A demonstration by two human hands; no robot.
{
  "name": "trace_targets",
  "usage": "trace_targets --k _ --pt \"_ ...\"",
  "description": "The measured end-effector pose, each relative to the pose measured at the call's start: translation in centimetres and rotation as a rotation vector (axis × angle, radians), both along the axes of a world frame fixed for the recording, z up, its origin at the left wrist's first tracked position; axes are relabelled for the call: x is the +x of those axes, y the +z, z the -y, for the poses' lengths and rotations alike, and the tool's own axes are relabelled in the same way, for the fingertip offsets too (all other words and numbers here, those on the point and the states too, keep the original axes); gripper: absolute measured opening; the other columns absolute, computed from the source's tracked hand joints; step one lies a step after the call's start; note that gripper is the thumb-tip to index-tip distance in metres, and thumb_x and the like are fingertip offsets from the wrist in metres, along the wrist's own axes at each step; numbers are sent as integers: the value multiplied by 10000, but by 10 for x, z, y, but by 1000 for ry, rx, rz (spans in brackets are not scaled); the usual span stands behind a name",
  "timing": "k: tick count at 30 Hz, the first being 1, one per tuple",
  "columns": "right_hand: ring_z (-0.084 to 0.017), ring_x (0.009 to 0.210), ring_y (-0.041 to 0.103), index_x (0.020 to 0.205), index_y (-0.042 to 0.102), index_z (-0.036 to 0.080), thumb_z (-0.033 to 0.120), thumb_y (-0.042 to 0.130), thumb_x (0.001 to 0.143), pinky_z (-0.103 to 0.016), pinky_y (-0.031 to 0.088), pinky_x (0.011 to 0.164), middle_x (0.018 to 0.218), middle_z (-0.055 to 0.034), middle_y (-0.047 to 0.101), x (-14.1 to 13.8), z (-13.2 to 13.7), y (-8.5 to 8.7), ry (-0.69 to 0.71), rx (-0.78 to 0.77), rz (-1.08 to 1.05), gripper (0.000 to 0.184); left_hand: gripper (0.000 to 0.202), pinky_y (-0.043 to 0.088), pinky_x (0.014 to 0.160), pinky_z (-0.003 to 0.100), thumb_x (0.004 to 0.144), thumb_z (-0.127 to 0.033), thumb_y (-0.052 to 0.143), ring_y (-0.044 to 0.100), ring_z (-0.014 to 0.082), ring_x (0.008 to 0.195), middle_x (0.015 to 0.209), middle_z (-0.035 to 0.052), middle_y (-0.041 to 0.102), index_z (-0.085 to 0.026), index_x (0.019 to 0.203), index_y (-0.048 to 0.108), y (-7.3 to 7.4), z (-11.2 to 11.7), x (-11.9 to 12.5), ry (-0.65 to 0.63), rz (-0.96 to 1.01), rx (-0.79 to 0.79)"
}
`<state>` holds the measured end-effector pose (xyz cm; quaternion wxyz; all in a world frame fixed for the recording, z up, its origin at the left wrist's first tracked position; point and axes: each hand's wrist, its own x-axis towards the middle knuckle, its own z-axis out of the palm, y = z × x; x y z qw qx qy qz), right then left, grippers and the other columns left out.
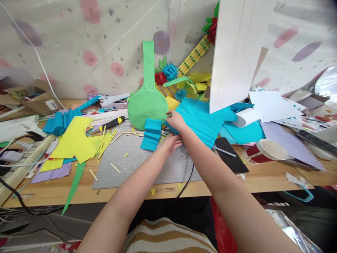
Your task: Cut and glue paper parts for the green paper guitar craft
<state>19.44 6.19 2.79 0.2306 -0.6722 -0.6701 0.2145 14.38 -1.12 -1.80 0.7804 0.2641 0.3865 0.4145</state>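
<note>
A large sheet of blue crepe paper [201, 121] spreads over the right part of the grey cutting mat [126, 167]. My right hand [176, 119] has its fingers bent in a pinch at the sheet's left edge. Just below, my left hand [171, 143] has its fingers curled at the sheet's lower edge, partly hidden by my right forearm. Beside my left hand lies a folded strip of blue crepe paper [151, 133], with a shiny metal thing close by that I cannot make out fully. Behind it stands a green paper guitar-like shape [147, 105] with a long neck.
Thin wooden sticks [107, 142], yellow paper pieces [76, 138] and a utility knife [113, 123] lie to the left. A white board [234, 52] stands behind on the right. A paper cup [263, 153] and a black phone-like slab [230, 154] are near the right front.
</note>
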Motion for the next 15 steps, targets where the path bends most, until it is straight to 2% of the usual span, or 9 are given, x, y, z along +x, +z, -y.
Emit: trace_targets --k 2,4,5,7,9,11,13,15 --pt "-170 793 617 1069 508 158 226 503 749 -280 473 669 944 -71 650 0 4 -1 32 -77 -170 327 60 482 771 314 746 -117 518 612 128 707 752 54 619 -162 783 505 0 -5 13 48 -5 -13" --pt "-143 747 618 1051 516 163 252 515 751 -261 477 644 933 -57 650 5 12 5 84 -102 -285 312 64 489 758 313 763 -109 491 604 120 678 725 41 607 -168 742 503 4 -11 21 105 -12 -6" --pt "-138 760 615 1031 527 165 265 526 747 -258 477 660 941 -55 647 10 16 11 102 -62 -302 301 76 491 753 309 767 -103 484 602 116 670 713 34 599 -169 731 497 9 -13 23 129 -8 3" --pt "-137 833 600 1006 543 166 265 520 747 -263 468 723 948 -51 643 29 28 26 87 131 -276 279 88 493 744 300 763 -87 483 605 111 664 694 21 580 -166 725 478 20 -19 22 162 13 23" --pt "-147 836 591 1039 529 165 294 480 771 -289 464 734 932 -52 636 55 38 39 46 268 -195 302 99 498 734 304 746 -64 494 614 113 661 694 14 571 -159 757 466 31 -24 16 188 25 44" --pt "-161 823 586 1061 527 183 341 477 777 -309 456 736 928 -52 629 85 47 44 -5 281 -34 329 127 507 708 315 730 -51 503 617 117 641 706 14 574 -151 799 468 38 -26 9 203 -22 64" --pt "-191 850 577 1038 550 190 364 499 767 -333 443 759 951 -67 622 113 51 40 -68 179 167 326 136 512 677 310 723 -48 509 611 114 621 708 15 574 -147 810 472 37 -26 2 208 -101 66" --pt "-251 953 544 1057 557 167 370 532 746 -370 422 804 1046 -121 584 139 53 28 -136 19 358 373 139 513 652 299 712 -50 529 602 106 606 705 15 574 -146 798 475 30 -23 -5 197 -172 56"
